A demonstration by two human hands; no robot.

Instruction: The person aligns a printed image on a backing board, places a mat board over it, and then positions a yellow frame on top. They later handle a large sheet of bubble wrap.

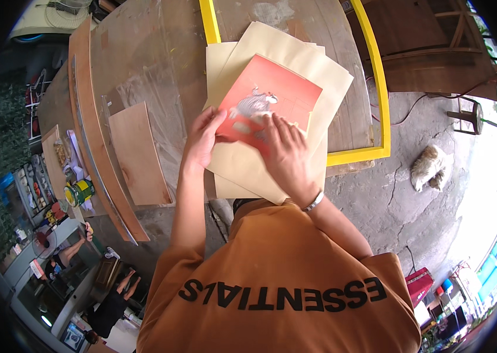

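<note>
A coral-red picture [284,82] with a pale animal figure on it lies tilted over several overlapping sheets of tan paper [325,70]. My left hand [202,141] grips its lower left edge, thumb on top and the other fingers partly hidden. Across the lower right part of the picture rests my right hand [288,154], its fingers stretched out and slightly blurred. A yellow frame [382,94] lies on the wooden table [142,53], partly covered by the paper.
Left of the paper are a thin wooden panel [138,154] and a long wooden strip [87,117] with a metal edge. A paint tin [79,192] stands beyond the strip. On the floor at right are a fluffy dog [431,167] and a stool [469,115]. Another person [110,303] is at lower left.
</note>
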